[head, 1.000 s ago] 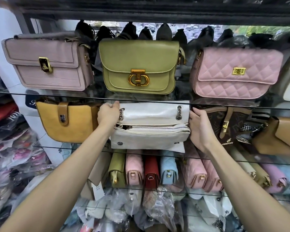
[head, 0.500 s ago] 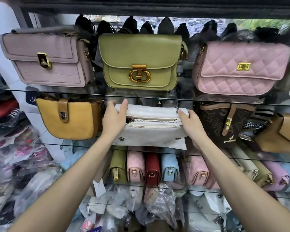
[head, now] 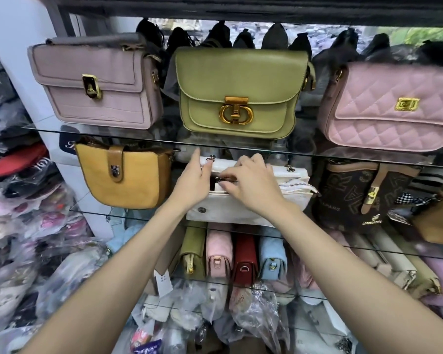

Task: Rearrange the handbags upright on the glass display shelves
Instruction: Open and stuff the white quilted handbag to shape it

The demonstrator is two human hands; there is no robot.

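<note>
Gripping white handbag (head: 253, 208), both hands (head: 193, 182) (head: 251, 185) under the glass shelf edge (head: 317, 155).

One head-worn wide-angle view faces forward and slightly down, close to the glass shelves (head: 368, 159), near enough that both forearms reach in from the bottom edge. The frame's edges bow. No second view.

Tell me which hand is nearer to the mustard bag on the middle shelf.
Left. The left hand holds the white bag at its left end, right beside the mustard bag. The right hand rests farther right, fingers at the white bag's zipper.
</note>
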